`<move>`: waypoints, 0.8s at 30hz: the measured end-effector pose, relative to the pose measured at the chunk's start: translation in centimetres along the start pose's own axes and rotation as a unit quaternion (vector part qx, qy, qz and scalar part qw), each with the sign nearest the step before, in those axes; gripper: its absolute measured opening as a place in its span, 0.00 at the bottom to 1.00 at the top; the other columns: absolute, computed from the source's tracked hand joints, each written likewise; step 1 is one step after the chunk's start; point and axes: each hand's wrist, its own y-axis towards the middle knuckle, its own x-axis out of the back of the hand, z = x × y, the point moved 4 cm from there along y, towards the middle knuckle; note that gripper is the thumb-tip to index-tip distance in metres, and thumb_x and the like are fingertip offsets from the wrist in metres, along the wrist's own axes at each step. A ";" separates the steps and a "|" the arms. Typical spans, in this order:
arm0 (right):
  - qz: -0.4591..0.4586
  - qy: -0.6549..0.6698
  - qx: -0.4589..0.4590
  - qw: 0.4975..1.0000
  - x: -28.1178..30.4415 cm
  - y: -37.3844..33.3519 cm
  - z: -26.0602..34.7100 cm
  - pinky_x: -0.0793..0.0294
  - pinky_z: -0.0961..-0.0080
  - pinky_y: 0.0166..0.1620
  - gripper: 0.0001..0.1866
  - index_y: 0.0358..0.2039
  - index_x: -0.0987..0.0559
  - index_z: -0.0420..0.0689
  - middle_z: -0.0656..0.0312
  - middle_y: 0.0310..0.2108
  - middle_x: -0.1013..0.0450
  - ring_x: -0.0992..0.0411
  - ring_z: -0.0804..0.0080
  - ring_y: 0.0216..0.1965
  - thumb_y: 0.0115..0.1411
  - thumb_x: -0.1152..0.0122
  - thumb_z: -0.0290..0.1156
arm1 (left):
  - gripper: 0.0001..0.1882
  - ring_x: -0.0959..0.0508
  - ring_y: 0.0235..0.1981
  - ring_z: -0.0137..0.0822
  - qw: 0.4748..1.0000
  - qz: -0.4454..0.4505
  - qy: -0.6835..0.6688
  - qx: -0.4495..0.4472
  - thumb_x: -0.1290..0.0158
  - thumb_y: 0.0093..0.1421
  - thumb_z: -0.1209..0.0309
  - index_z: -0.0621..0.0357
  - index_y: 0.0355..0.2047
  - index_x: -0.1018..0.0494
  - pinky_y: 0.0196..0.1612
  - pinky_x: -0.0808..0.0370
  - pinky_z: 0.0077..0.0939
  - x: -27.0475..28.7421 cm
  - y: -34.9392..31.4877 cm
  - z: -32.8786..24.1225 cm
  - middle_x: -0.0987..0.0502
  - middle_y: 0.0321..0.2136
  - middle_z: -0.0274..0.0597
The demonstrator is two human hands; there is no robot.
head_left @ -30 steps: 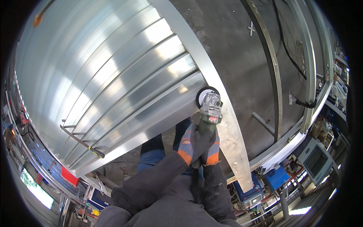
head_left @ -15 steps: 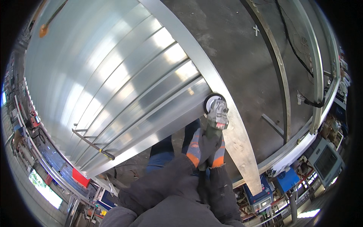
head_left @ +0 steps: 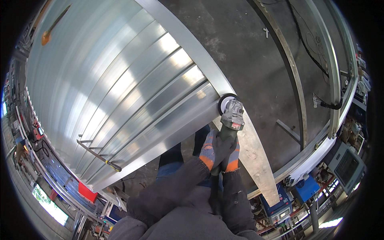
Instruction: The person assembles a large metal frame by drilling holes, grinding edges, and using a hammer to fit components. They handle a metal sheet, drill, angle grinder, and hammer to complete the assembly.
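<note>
Angle grinder, one, at right end of ribbed metal panel, disc by the border strip; left hand and right hand, gloved, fingers curled closed round its body, presumably paired for steadiness

We wore a charcoal-grey top with long, creased sleeves, the right sleeve flecked with pale specks and ragged at its cuff. Our left hand and right hand were in matching work gloves: grey knit backs, bright orange bands at the wrist, blackish coating over the fingers. Below, our trousers showed blue, darkening down the leg.
</note>
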 end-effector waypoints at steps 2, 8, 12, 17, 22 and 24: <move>0.002 0.032 -0.015 0.999 0.1 -0.1 -0.5 0.29 0.67 0.53 0.28 0.58 0.34 0.39 0.53 0.53 0.31 0.31 0.63 0.52 0.62 0.42 0.38 | 0.10 0.28 0.36 0.50 0.986 0.087 0.118 -0.085 0.46 0.57 0.60 0.52 0.34 0.26 0.41 0.32 0.43 -0.3 -0.1 -0.7 0.26 0.29 0.50; 0.025 0.083 0.005 0.996 0.4 0.2 -1.9 0.30 0.67 0.53 0.25 0.56 0.34 0.38 0.54 0.50 0.30 0.31 0.62 0.51 0.62 0.43 0.37 | 0.15 0.24 0.38 0.52 0.995 0.046 -0.076 0.035 0.47 0.60 0.58 0.57 0.35 0.26 0.39 0.29 0.40 0.3 0.5 -0.3 0.24 0.32 0.53; 0.040 0.084 -0.002 0.996 -1.4 -1.6 -1.4 0.30 0.69 0.53 0.20 0.54 0.33 0.38 0.53 0.51 0.31 0.32 0.64 0.51 0.65 0.48 0.35 | 0.16 0.24 0.36 0.51 0.997 0.066 -0.047 0.019 0.44 0.59 0.57 0.59 0.35 0.27 0.39 0.29 0.40 0.9 -1.9 0.2 0.24 0.31 0.52; 0.133 0.280 -0.053 0.949 -3.9 -5.4 5.1 0.25 0.70 0.45 0.17 0.49 0.30 0.39 0.57 0.42 0.27 0.27 0.67 0.42 0.62 0.42 0.32 | 0.23 0.24 0.43 0.43 0.906 -0.037 -0.378 0.186 0.41 0.57 0.60 0.63 0.46 0.32 0.44 0.28 0.32 7.1 -8.7 1.4 0.25 0.40 0.51; 0.128 0.221 0.023 0.967 -6.1 -4.9 13.8 0.23 0.70 0.29 0.15 0.41 0.29 0.41 0.57 0.29 0.26 0.25 0.69 0.27 0.55 0.35 0.26 | 0.29 0.28 0.51 0.48 0.970 -0.120 -0.200 -0.071 0.42 0.58 0.61 0.63 0.55 0.36 0.52 0.31 0.37 14.0 -14.8 -2.9 0.30 0.49 0.55; 0.173 0.346 -0.043 0.921 -7.6 -5.4 15.7 0.25 0.71 0.30 0.10 0.36 0.27 0.43 0.59 0.26 0.27 0.26 0.69 0.27 0.56 0.36 0.29 | 0.32 0.30 0.56 0.53 0.999 -0.029 0.011 -0.020 0.52 0.63 0.65 0.66 0.64 0.45 0.55 0.31 0.38 14.2 -15.5 -3.1 0.31 0.54 0.62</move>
